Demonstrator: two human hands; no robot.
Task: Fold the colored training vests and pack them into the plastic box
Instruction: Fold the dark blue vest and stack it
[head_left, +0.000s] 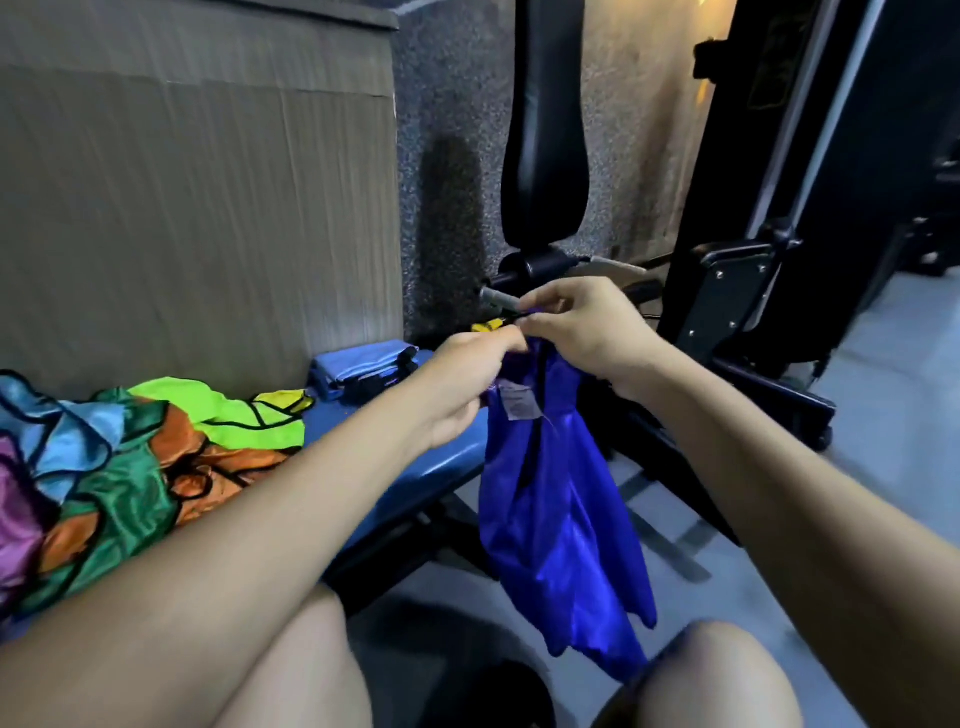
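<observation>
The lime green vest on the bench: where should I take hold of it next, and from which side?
Judging by how it lies, take the lime green vest by its black-trimmed strap end nearest the folded light blue vest. That end lies flat and free on the blue bench, while its other side runs under the orange vest. Come from above with the left hand, once it lets go of the blue vest.

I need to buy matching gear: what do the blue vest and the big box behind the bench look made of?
The blue vest looks like thin, glossy synthetic fabric, probably polyester: it shines and hangs limp, with black edging. The big box looks like matte brown corrugated cardboard, showing fine ribs and a taped seam.
</observation>
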